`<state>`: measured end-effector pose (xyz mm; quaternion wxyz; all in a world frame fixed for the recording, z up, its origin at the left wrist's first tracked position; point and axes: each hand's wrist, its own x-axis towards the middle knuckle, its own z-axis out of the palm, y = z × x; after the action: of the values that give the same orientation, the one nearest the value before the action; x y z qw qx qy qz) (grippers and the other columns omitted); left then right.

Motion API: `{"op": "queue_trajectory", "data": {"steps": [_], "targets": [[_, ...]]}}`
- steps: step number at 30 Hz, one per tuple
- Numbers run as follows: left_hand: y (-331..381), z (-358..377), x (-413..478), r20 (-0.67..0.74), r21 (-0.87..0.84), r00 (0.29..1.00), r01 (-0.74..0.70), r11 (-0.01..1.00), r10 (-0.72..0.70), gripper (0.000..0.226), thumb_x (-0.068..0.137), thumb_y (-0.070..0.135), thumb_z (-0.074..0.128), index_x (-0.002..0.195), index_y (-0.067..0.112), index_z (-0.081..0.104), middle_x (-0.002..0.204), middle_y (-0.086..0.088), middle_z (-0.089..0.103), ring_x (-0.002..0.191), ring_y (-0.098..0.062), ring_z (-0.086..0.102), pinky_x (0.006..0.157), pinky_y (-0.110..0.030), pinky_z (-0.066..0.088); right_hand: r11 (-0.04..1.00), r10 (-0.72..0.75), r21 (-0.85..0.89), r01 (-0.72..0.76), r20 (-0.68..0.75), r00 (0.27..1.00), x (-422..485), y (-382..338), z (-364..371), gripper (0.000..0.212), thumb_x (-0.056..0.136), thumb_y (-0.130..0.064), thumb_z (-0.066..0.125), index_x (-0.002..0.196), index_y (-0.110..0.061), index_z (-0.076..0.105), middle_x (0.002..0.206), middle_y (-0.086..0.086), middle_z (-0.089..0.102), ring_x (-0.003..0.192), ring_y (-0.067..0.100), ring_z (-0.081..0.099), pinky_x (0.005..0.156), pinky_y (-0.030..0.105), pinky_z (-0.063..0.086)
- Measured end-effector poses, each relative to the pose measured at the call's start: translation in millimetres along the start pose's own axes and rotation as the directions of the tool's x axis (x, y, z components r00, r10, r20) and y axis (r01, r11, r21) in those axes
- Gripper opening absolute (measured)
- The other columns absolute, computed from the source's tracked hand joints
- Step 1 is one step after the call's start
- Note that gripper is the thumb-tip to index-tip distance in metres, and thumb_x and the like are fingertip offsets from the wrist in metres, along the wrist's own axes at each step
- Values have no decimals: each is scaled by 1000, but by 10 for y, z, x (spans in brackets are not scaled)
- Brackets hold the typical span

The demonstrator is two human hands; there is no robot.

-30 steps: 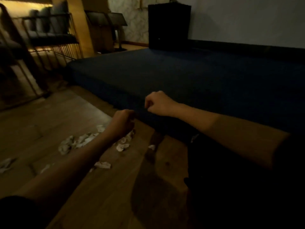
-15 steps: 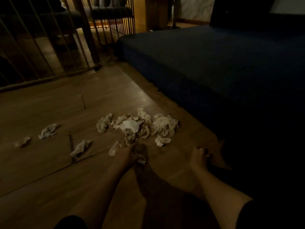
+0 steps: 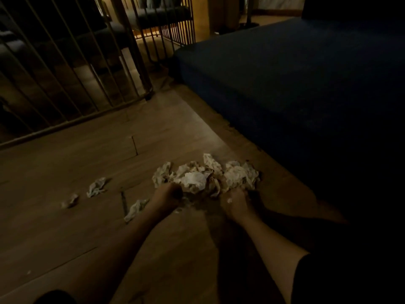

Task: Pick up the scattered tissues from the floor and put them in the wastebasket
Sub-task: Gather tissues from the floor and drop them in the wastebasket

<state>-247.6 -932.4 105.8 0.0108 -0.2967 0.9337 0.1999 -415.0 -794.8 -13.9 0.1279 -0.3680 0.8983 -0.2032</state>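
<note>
A heap of crumpled white tissues (image 3: 206, 176) lies on the wooden floor (image 3: 65, 172) beside a dark blue mattress. My left hand (image 3: 167, 194) grips the heap's near left edge with curled fingers. My right hand (image 3: 235, 201) is closed on tissue at the near right edge, a white scrap showing between its fingers. Three loose tissues lie apart to the left: one (image 3: 96, 186) farther off, a small one (image 3: 70, 200) beyond it, and one (image 3: 135, 209) next to my left forearm. No wastebasket is in view.
The dark blue mattress (image 3: 295, 88) fills the right side, its edge close to the heap. A metal railing with vertical bars (image 3: 72, 80) runs along the far left. Dark chairs stand behind it. The room is dim.
The view has tipped down from the mattress to the floor. Both hands have dropped to the floor and moved forward onto the tissue heap, closing on its near edges.
</note>
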Motion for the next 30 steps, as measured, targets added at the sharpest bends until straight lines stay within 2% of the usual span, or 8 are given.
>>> {"op": "queue_trajectory", "data": {"steps": [2, 6, 9, 16, 22, 25, 28, 30], "targets": [[-102, -256, 73, -26, -1, 995, -93, 996, 93, 21, 81, 2, 61, 100, 9, 63, 95, -11, 68, 89, -24, 65, 74, -36, 53, 999, 15, 30, -15, 11, 1000, 31, 14, 117, 35, 96, -17, 39, 126, -4, 49, 127, 17, 55, 119, 34, 48, 87, 11, 33], [-327, -621, 132, 122, 166, 947, -315, 934, 298, 27, 85, 7, 60, 111, 10, 62, 104, -9, 70, 94, -20, 66, 74, -24, 48, 996, 90, 5, -90, 54, 994, 223, 16, 146, 20, 88, -20, 54, 98, -7, 63, 101, 15, 65, 95, 33, 62, 81, 35, 50], [-521, -733, 355, 191, 219, 904, -419, 881, 383, 25, 87, 8, 56, 111, 8, 63, 109, -12, 69, 99, -25, 65, 81, -29, 49, 997, 53, -63, -50, 42, 998, 442, -203, -176, 19, 77, -28, 67, 69, -12, 60, 76, 6, 60, 73, 24, 61, 64, 30, 52], [-646, -206, 1190, 6, 134, 899, -435, 891, 438, 41, 86, 11, 56, 125, 19, 50, 124, -6, 50, 107, -22, 55, 78, -23, 39, 985, 144, -61, -162, -224, 964, 992, -149, -432, 23, 86, -5, 52, 106, -9, 62, 117, 14, 61, 109, 35, 49, 88, 34, 43], [-833, 581, 1938, 255, 165, 793, -599, 784, 553, 55, 80, 42, 45, 133, 38, 32, 147, -9, 34, 133, -32, 33, 107, -48, 37, 960, 280, 36, -278, -153, 948, 1007, 40, 492, 56, 84, -46, 34, 122, -14, 59, 134, 20, 51, 122, 35, 47, 102, 33, 39], [-812, 808, 2050, 299, 86, 776, -601, 795, 555, 53, 76, 46, 48, 125, 28, 51, 141, -9, 46, 132, -30, 40, 112, -39, 33, 959, 279, 106, -263, -201, 939, 865, 102, 758, 39, 78, -30, 44, 91, -8, 74, 100, 23, 72, 95, 33, 52, 75, 29, 51], [-891, 807, 2093, 218, -163, 798, -538, 827, 562, 37, 80, 28, 59, 110, 7, 64, 124, -12, 61, 119, -23, 55, 91, -4, 41, 970, 237, 123, -209, -302, 924, 833, -70, 576, 45, 78, -31, 41, 89, -1, 72, 95, 26, 71, 92, 36, 60, 85, 35, 32], [-978, 669, 2154, 180, -237, 806, -521, 820, 564, 35, 79, 13, 62, 113, 18, 63, 118, -1, 65, 108, -13, 61, 76, 3, 41, 950, 307, 182, -255, -378, 873, 941, -237, 333, 38, 86, -21, 42, 101, 2, 68, 107, 26, 67, 103, 38, 59, 91, 32, 31]]}}
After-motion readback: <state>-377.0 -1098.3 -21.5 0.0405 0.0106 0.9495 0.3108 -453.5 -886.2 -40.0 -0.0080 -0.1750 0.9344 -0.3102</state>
